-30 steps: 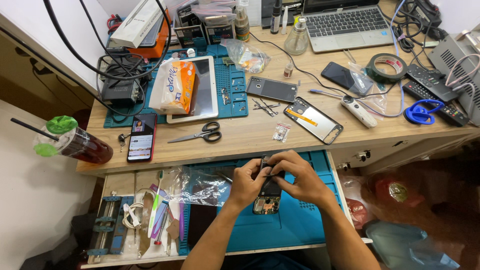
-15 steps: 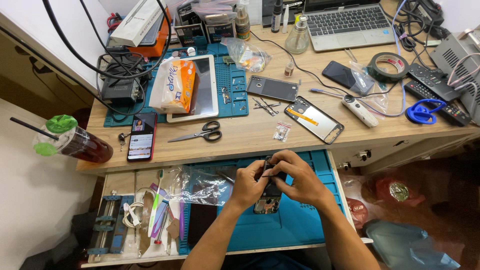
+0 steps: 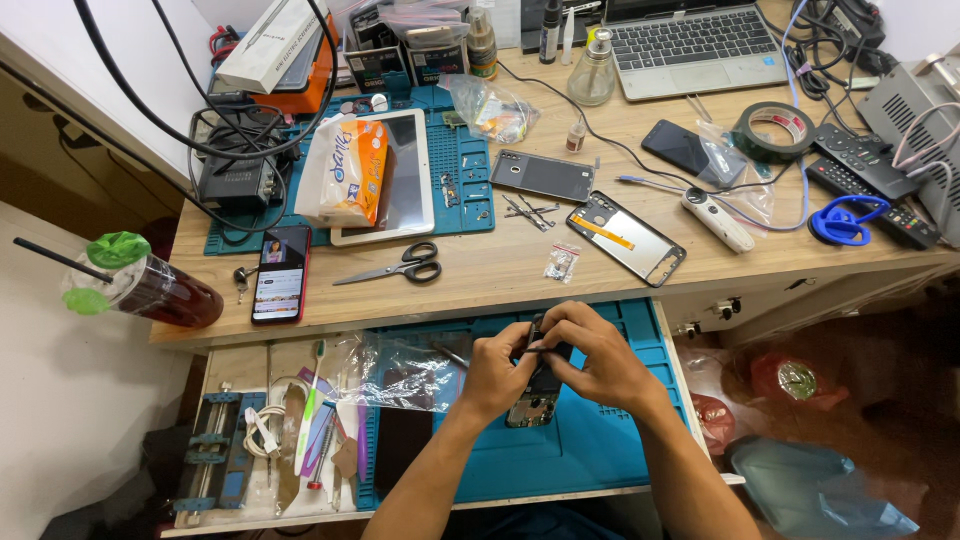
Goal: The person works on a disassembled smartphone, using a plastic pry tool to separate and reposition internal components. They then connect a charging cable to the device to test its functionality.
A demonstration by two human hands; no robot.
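**Both hands pinched on an opened phone over the pull-out mat**

So here's the setup: the opened phone (image 3: 538, 385) sits low on the blue mat (image 3: 600, 460) of the pull-out tray, right in front of the person, which keeps it close to the body and lets any tiny bits drop onto the mat instead of the floor. The left hand (image 3: 497, 372) wraps the phone's left side with its fingers closed on the edge, basically acting as a clamp. The right hand (image 3: 590, 360) comes over the top, fingers narrowed into a pinch at the upper end of the phone, on what looks like a thin dark tool or part; too small to tell which. The phone looks tilted up off the mat rather than lying flat, probably so the top end faces the eyes.

Just left of the hands lies a clear plastic bag (image 3: 405, 365), near enough to grab. Further left in the tray there's a toothbrush (image 3: 308, 405) among other odds and ends.

Up on the wooden surface (image 3: 480, 275) the parked stuff stays well apart from the work: scissors (image 3: 400, 267), a lit phone (image 3: 281, 273), a white tablet (image 3: 405, 175) on a second mat, a phone frame (image 3: 625, 238), a little screw bag (image 3: 561, 262) and a roll of tape (image 3: 772, 130).
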